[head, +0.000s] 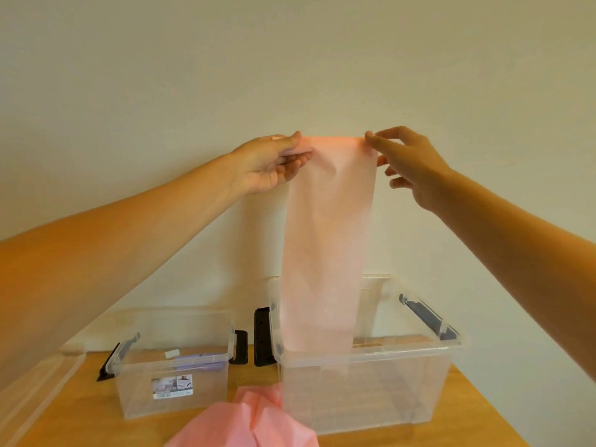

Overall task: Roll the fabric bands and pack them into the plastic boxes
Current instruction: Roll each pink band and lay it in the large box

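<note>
Right now your two hands hold one pale pink fabric band [325, 237] up in front of you by its top edge, spread flat between them. Your left hand [271, 166] grips the top left corner: the thumb lies along the upper edge and the fingers are curled in beneath, with the cloth caught between them. Your right hand [409, 162] takes the top right corner in a pinch of thumb and forefinger, while its other fingers hang loosely spread and touch nothing. The band hangs straight down from that edge, and its lower end drops inside the large box [387, 398], showing faintly through the clear front wall; whether it reaches the floor of the box you cannot tell. That box stands to your right on the wooden table [477, 408], open at the top, with a grey latch [425, 317] on its right rim and a black latch [263, 337] on its left side. Just beside it to the left stands the small box [145, 382], also clear and open, with a printed label [172, 387] on its front wall and something purple [200, 362] lying inside. A heap of pink fabric [258, 421] lies on the near edge of the table, between the two boxes and in front of them. A clear lid [32, 391] rests at the far left edge. Behind everything rises a plain cream wall [290, 59].
</note>
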Motion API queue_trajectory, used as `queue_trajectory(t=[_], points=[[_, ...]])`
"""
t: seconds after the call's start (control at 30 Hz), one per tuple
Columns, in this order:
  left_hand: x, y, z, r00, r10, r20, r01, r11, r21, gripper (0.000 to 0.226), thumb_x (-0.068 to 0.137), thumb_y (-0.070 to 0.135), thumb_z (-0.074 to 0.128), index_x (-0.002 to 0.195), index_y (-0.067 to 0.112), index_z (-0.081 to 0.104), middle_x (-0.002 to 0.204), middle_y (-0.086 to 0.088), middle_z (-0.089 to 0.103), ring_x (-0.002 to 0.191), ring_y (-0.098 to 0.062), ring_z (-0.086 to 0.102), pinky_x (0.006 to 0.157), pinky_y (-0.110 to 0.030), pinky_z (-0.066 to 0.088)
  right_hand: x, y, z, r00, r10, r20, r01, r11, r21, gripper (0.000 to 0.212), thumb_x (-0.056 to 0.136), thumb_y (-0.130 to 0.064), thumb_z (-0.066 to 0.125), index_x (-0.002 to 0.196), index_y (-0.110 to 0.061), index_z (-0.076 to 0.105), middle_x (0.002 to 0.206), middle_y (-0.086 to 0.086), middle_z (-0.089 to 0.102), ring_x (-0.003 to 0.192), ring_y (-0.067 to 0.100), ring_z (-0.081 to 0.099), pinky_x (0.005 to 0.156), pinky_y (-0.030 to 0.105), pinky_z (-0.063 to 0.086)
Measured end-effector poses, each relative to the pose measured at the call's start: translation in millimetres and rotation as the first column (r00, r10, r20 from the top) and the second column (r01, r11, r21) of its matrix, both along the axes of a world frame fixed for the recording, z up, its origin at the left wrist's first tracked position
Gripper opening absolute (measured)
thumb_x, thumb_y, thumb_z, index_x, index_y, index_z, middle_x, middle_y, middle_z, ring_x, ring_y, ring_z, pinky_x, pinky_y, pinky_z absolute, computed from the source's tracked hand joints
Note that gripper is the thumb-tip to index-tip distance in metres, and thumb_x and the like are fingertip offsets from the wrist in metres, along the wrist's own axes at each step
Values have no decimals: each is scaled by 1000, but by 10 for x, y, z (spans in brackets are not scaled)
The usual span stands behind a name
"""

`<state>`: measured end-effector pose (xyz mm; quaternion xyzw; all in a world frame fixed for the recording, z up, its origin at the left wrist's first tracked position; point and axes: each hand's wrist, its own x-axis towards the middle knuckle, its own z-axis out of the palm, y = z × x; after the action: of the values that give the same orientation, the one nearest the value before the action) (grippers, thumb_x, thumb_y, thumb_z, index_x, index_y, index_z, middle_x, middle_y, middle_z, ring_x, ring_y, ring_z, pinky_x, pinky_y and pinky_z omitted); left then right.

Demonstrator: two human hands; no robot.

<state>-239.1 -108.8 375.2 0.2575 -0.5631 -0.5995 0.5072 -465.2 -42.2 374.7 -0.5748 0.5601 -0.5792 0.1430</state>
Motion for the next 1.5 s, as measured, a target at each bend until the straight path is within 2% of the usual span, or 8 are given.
queue_trajectory(t=[0.2,0.37,0.57,0.67,0.83,1.07,1.37,1.5], points=[[2,125,-184,996,-43,80,46,998,-30,14,101,26,60,94,14,58,75,-7,74,59,-9,67,51,-15,52,-36,22,-150,988,154,7,-154,988,16,21,94,-35,73,107,-18,77,91,-5,67,78,13,54,63,26,44],[111,388,-397,931,95,352,-33,983,-179,22,102,40,56,95,19,58,67,3,66,56,-11,52,49,-19,45,-15,238,-386,992,110,-67,-112,993,-36,20,94,-30,73,99,-12,76,82,-7,66,69,7,52,61,23,37],[231,960,-987,891,107,442,-31,984,-176,31,103,42,53,77,25,55,63,1,59,53,-13,49,47,-21,42,91,742,-1089,995,81,-54,-84,995,-56,16,96,-27,71,99,-13,77,90,-2,72,68,-1,59,61,18,44],[299,1276,-1460,889,74,451,-25,993,-114,35,103,42,53,71,29,56,63,1,58,52,-12,49,47,-22,41,144,1054,-1626,996,57,-64,-62,995,-81,11,94,-23,72,97,-13,78,91,-5,74,73,-4,62,68,17,48],[331,1728,-2287,911,49,409,-47,999,-14,24,104,41,51,89,22,52,62,1,51,48,-13,43,43,-21,33,279,1576,-2455,998,60,5,-59,994,-88,8,93,-17,74,99,-13,77,92,-7,75,84,-1,64,81,24,52],[471,2280,-3088,915,-86,393,67,996,63,20,100,31,60,115,19,63,79,-4,65,61,-13,55,47,-24,43,417,2130,-3345,983,32,178,-12,994,-112,20,88,-24,79,107,-20,74,94,-10,71,85,7,60,77,27,54],[373,2421,-3543,912,-59,406,67,998,-4,17,102,15,55,118,12,61,76,3,71,64,-12,58,48,-24,48,446,2434,-3958,897,84,433,-48,995,-92,20,100,-17,63,119,-14,65,115,8,68,78,19,62,62,29,56],[347,2390,-3721,906,-90,413,104,994,-12,14,103,15,54,115,15,62,78,1,70,65,-14,57,47,-23,47,381,2420,-4092,892,156,424,-155,987,-37,27,98,-11,64,125,-8,62,117,10,65,86,19,67,64,30,59]])
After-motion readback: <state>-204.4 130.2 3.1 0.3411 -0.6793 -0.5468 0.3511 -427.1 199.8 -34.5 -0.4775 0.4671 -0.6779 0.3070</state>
